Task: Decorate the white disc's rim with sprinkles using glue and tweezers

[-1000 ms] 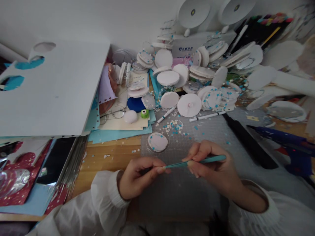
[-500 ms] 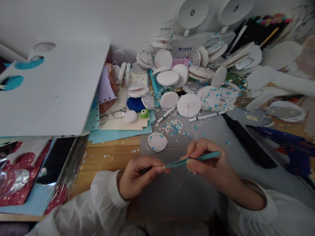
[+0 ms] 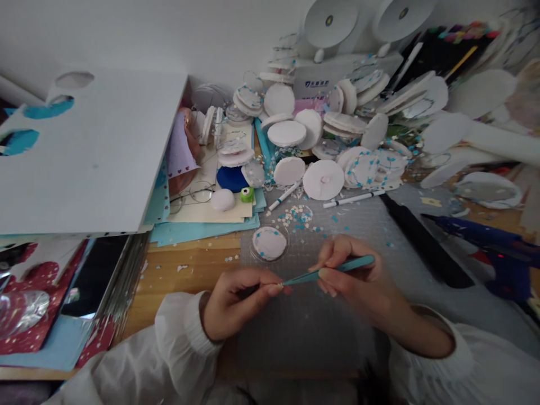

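My right hand [image 3: 352,275] pinches teal tweezers [image 3: 329,270] over the grey cutting mat [image 3: 320,326]. The tweezer tips meet the fingertips of my left hand [image 3: 236,298], which is curled in a pinch; what it holds is too small to make out. Just beyond the hands lies a small clear round dish with a pale disc and blue flecks [image 3: 270,243]. Loose white and blue confetti bits [image 3: 299,216] are scattered on the mat behind it.
A heap of white round discs [image 3: 324,129] fills the back of the desk, with two white pens [image 3: 352,198] in front. A big white board [image 3: 84,152] covers the left. A blue glue gun [image 3: 489,247] and black bar [image 3: 422,242] lie right. Coloured paper sheets [image 3: 202,225] lie left.
My right hand with the tweezers has shifted slightly left and up; the tips stay at my left fingertips. My left hand has barely moved.
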{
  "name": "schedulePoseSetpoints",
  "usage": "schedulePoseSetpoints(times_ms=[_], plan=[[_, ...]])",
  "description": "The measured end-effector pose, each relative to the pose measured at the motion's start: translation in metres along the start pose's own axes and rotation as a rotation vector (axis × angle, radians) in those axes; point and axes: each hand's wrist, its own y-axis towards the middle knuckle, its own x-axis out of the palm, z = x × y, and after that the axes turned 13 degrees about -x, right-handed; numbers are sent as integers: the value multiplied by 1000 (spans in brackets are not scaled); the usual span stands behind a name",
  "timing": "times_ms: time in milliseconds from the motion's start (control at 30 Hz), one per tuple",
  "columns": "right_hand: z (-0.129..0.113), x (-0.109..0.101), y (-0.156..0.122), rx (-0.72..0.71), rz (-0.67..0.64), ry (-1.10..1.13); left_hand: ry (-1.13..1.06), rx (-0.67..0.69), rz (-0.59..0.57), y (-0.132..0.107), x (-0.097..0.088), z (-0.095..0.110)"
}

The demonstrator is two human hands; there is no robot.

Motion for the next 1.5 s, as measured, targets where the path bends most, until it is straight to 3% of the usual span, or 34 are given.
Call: schedulePoseSetpoints(times_ms=[233,500,733,1033,1500], plan=[[3,2,0,70,-20,87,-8,7,-40,-1,0,-2],[1,7,5,183,94,194,-42,2,-37,0,1,2],[2,7,4,128,107,129,3,51,88,-1,2,-2],[9,0,-5,17,4,-19,-12,24,95,1,3,-2],[1,-1,-4,-67,44,-104,-27,1,155,2,4,-1]])
